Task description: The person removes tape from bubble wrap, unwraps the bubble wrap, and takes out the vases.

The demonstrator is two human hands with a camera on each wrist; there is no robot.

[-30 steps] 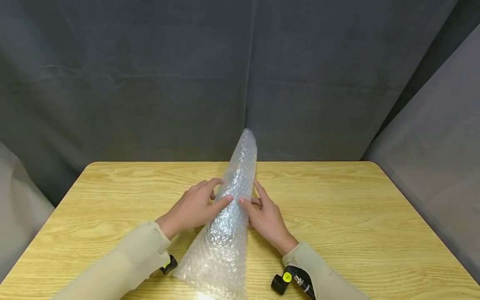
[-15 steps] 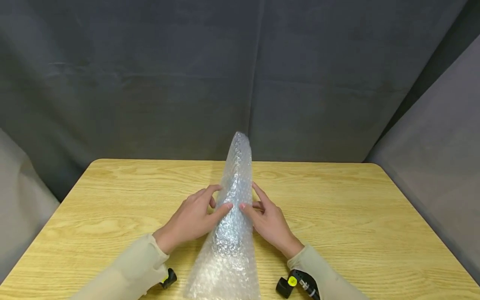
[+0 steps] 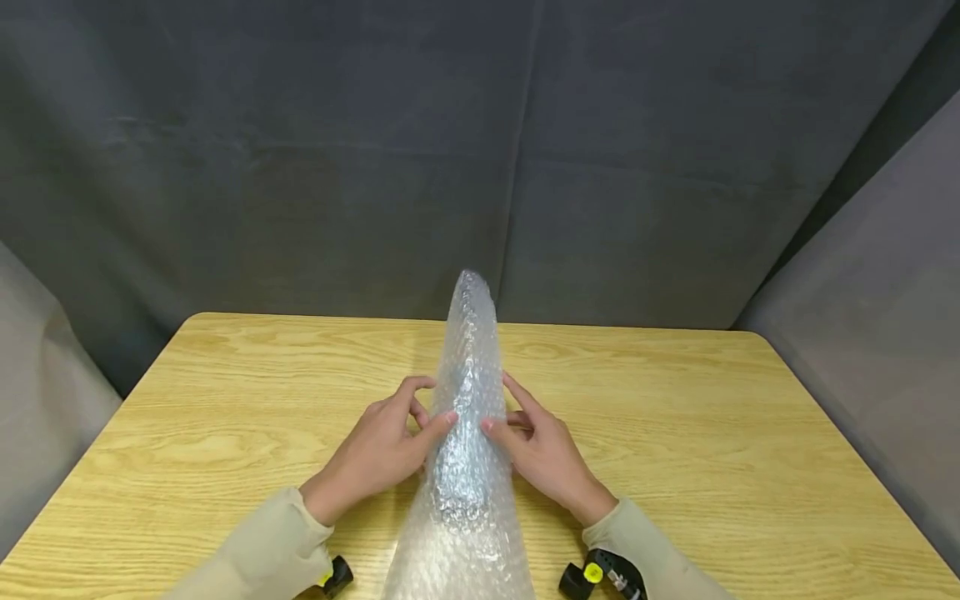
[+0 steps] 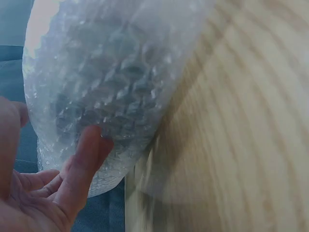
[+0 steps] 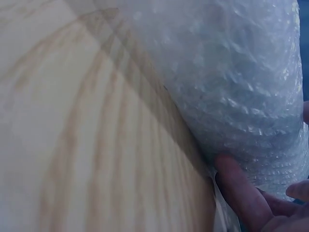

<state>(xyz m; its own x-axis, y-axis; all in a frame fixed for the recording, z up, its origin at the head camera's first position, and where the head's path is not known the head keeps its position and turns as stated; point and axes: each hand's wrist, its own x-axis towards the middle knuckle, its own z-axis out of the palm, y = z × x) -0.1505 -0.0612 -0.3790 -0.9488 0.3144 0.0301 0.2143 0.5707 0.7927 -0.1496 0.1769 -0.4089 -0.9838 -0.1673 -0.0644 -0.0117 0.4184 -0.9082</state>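
Observation:
A bundle of clear bubble wrap lies lengthwise down the middle of the table, narrow at the far end and wider at the near end. Something darker shows faintly through its layers, its kind hidden. My left hand holds the bundle's left side, thumb on top and fingers along the side. Opposite it, my right hand holds the right side the same way, its thumb close to the left one. In the left wrist view, fingertips press into the bubbles. The right wrist view has a fingertip low on the wrap, near the tabletop.
The wooden table extends to both sides of the bundle. Behind it hangs a dark grey curtain, with a lighter grey cloth on the right. Wrist cameras are strapped below both sleeves.
The bubble wrap has turned a little: its far end swung left and its near end right, so it lies straighter. Both hands stayed on it, slightly nearer the body. The view also tilted slightly.

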